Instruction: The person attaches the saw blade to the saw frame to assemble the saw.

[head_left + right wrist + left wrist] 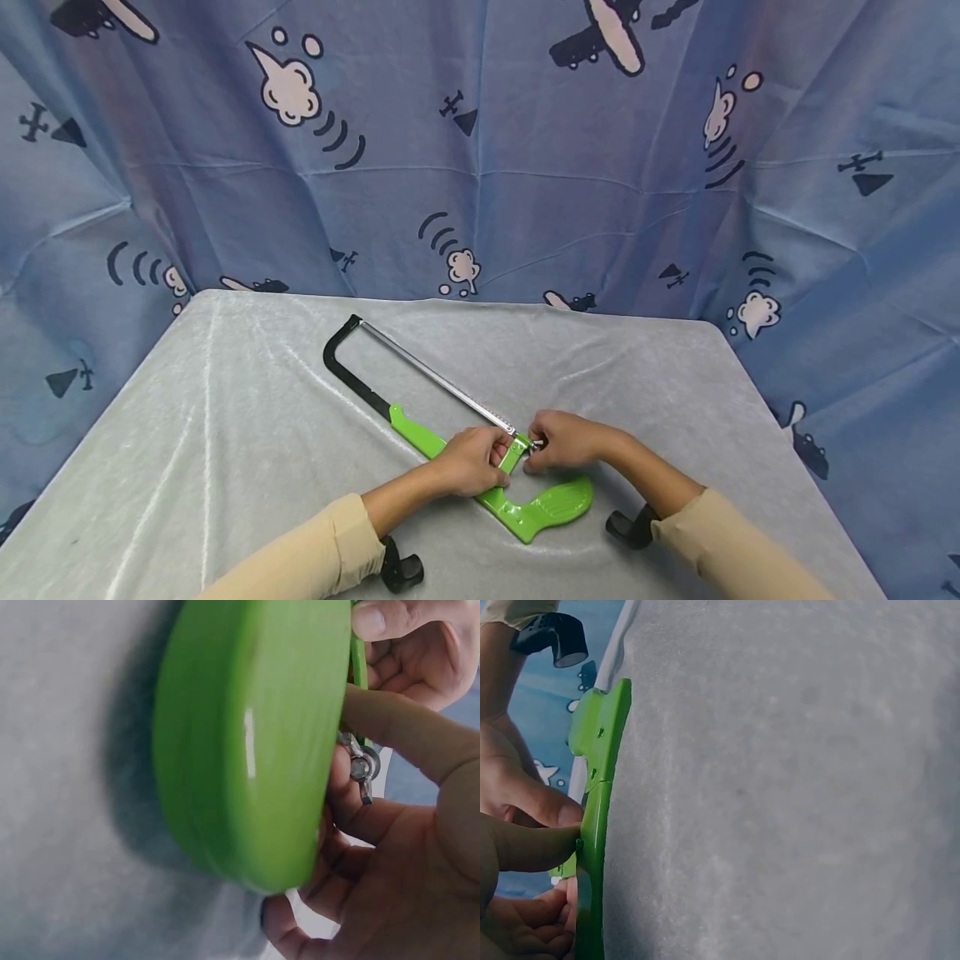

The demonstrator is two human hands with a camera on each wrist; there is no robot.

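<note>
A hacksaw [418, 435] lies diagonally on the table, its black front bow [342, 363] pointing to the far left. Its silver blade [442, 380] is fitted along the far side, and the bright green handle [558, 502] is nearest the body. My left hand [471, 461] grips the green frame beside the blade's rear end, thumb pressed to it. At that rear end sits a metal wing nut [361, 766], which my right hand [567, 439] holds between thumb and curled fingers. The handle fills much of the right wrist view and hides some right fingertips.
A pale grey cloth covers the table [247, 467]. Behind it and along both sides hangs a blue patterned curtain [405, 167]. Black wrist mounts [402, 569] sit below both forearms, close over the near part of the cloth.
</note>
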